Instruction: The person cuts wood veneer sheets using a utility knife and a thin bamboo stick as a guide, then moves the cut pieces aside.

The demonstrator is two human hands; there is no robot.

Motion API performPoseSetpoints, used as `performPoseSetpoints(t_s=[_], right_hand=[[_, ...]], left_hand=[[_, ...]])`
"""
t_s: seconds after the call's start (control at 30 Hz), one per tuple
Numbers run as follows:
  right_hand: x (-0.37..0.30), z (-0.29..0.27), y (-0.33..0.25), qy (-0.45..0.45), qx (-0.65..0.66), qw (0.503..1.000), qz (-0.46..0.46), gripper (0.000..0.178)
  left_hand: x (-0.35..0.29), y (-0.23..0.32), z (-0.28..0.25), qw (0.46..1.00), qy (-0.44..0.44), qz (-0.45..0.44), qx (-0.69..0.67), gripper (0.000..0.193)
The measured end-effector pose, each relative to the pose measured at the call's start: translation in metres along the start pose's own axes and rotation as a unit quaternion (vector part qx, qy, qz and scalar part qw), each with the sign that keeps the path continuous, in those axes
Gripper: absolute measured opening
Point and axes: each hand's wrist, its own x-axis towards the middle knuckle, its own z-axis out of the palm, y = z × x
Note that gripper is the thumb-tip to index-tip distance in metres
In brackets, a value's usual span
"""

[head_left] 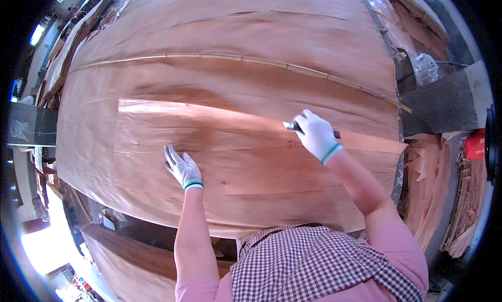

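Note:
A broad, reddish-brown sheet of wood veneer (251, 171) is spread over the work surface in front of me, with a paler strip (219, 114) across its middle. My left hand (184, 169), in a white glove with a green cuff, rests flat on the veneer, fingers apart and nothing in them. Further right, my right hand (315, 135), gloved the same way, is closed round a slim black tool (336, 134). Its dark ends show on both sides of the fist; whether it has a blade I cannot tell. The hand is at the strip's lower edge.
Beyond my hands a thin bamboo pole (240, 58) lies across the veneer. Stacked veneer pieces (426, 182) stand at the right, by a grey beam (444, 103) and a crumpled clear plastic bag (425, 69). More veneer (130, 265) lies below the near left edge.

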Motion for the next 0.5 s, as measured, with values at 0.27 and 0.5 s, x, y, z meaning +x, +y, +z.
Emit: performPoseSetpoints(t_s=[0.27,0.5], right_hand=[[-0.08,-0.038,-0.051,-0.098,0.083,0.988,-0.083,0.013],[-0.053,-0.054,-0.035,-0.106,0.098,0.99,0.002,0.012]], left_hand=[[0.0,-0.003,0.007,0.997,-0.038,-0.058,-0.033,0.053],[0.005,0.0,0.0,0.972,-0.192,0.006,0.134,0.049]])
